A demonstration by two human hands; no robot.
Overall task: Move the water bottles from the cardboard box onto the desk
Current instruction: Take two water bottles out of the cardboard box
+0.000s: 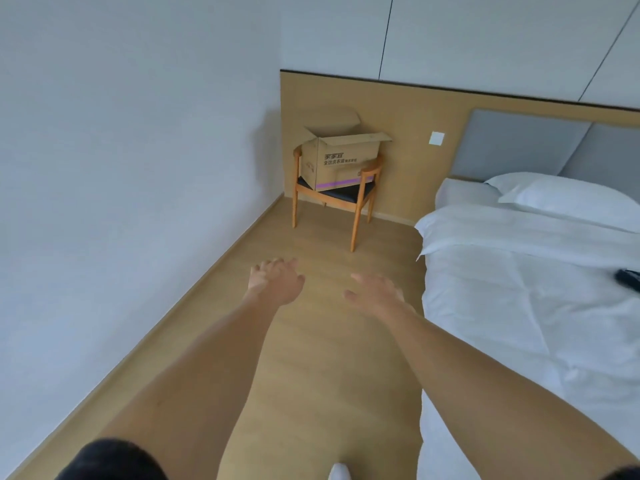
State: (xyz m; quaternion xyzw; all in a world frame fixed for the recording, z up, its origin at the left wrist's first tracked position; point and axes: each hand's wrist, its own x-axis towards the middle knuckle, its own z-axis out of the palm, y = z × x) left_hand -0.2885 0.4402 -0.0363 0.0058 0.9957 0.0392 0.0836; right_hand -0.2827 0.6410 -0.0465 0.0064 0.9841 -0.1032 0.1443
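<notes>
Cardboard box (341, 157) (flaps open, on a chair (332, 195)) sits well beyond both hands' spread, empty fingers (273, 265).

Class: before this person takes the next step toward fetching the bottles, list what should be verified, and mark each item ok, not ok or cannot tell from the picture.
1. Both hands free: left hand and right hand hold nothing. Ok.
2. Cardboard box open: top flaps are up. Ok.
3. Box steady: it sits on the wooden chair in the corner. Ok.
4. Path clear: bare floor between the hands and the chair. Ok.
5. Bottles inside the box: interior hidden. Cannot tell.
6. Desk ready: not in view. Cannot tell.
</notes>
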